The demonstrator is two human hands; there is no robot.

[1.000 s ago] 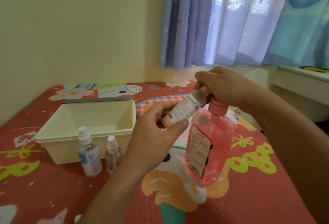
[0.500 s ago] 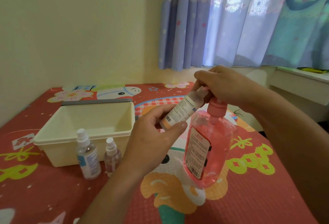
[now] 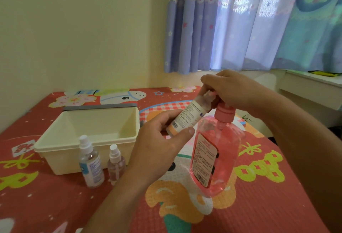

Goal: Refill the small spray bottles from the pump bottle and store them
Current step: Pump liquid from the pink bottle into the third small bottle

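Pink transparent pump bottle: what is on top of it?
On the pink pump bottle, the pink collar shows, under the right hand. That hand covers the pump head and nozzle.

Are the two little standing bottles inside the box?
No, the taller bottle and the shorter bottle both stand on the mat, in front of the box.

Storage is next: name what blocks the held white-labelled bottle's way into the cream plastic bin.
Nothing visible. The cream plastic bin is open-topped; the tall clear spray bottle and short clear spray bottle stand before it.
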